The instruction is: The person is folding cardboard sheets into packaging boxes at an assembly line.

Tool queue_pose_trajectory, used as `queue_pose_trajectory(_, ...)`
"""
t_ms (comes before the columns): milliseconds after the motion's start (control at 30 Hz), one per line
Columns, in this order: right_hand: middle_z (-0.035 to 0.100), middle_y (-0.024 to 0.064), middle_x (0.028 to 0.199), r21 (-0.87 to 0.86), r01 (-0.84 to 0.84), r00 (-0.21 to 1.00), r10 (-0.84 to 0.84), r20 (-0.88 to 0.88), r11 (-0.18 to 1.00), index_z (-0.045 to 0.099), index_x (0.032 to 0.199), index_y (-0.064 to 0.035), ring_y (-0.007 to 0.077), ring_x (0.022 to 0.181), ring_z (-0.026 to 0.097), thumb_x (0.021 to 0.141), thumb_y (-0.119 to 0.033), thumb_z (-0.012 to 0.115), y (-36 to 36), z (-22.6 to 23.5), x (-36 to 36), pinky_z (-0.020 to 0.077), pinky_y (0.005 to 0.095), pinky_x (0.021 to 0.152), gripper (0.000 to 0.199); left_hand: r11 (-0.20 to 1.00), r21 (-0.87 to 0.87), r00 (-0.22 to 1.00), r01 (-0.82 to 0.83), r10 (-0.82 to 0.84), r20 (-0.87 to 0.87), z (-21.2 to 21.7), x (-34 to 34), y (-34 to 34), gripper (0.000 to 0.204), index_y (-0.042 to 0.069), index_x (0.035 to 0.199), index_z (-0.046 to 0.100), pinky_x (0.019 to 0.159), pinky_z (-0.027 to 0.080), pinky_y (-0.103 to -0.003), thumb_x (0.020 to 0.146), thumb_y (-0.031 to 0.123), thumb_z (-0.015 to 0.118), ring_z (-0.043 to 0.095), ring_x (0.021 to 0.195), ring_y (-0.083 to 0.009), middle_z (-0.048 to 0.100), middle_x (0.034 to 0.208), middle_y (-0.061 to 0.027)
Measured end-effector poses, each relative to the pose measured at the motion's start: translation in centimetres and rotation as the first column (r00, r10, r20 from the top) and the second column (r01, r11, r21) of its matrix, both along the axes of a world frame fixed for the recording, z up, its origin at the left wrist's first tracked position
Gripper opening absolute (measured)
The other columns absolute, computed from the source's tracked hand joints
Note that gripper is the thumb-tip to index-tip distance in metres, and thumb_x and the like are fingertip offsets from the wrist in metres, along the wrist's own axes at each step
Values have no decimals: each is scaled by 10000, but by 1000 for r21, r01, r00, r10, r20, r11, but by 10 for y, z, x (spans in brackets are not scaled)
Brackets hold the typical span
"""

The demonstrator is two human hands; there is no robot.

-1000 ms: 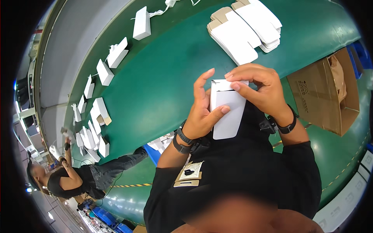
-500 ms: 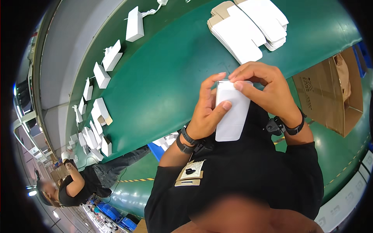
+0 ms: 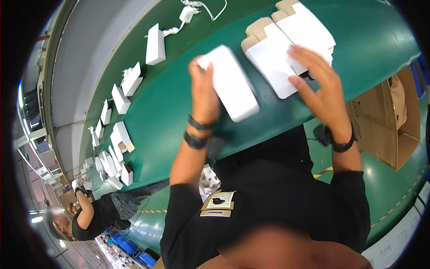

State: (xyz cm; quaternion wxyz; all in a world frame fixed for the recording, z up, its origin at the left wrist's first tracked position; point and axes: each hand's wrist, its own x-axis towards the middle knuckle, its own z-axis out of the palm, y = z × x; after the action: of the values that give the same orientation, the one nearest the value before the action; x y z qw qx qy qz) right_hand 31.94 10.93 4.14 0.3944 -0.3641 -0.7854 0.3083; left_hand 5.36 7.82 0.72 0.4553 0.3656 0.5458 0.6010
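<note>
Left hand (image 3: 206, 94) is wrapped around left edge of white box (image 3: 234, 85), thumb laid against it, fingers partly hidden. Box is held slantwise over green table (image 3: 156, 121), left of two stacks of flat white cartons (image 3: 268, 58); whether tabletop is touched cannot be told. Right hand (image 3: 327, 92) is spread above stacks, thumb and fingers parted; contact cannot be told. Farther left, smaller-looking white boxes (image 3: 155, 47) are lined up near white adapter (image 3: 187, 14).
</note>
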Motion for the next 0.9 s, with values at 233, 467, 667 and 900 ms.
queue_pose_trajectory(233,574,119,1368,278,-206,883,56,466,938,603,1289,-76,310,1339,464,765,-156,770,-18,3,2,327,467,1145,555,913,-132,897,-386,405,179,-18,-146,77,273,60,1105,584,714,478,-278,936,254,676,567,857,-156,597,1028,-57)
queue_pose_trajectory(467,652,86,1244,241,-288,844,127,520,927,665,1143,-33,250,1226,567,818,-112,715,-23,-2,11,427,416,1054,338,912,33,912,-409,407,52,0,-84,14,379,59,1254,516,906,426,-323,947,251,629,465,1114,-176,540,1186,-40)
queue_pose_trajectory(667,718,121,1065,516,-77,997,57,55,853,699,1053,-22,290,937,707,806,11,641,-88,6,-34,557,358,776,257,967,68,722,245,-230,652,4,17,-112,689,62,1422,375,1065,432,-471,983,584,465,513,1264,-357,460,1411,-203)
queue_pose_trajectory(900,696,98,1015,352,-329,942,332,52,876,674,1110,-37,259,928,693,774,-63,738,-140,5,-73,555,337,781,343,922,188,763,339,-386,518,17,14,-139,1023,-42,1506,251,1095,412,-495,868,733,446,465,1334,-383,394,1486,-261)
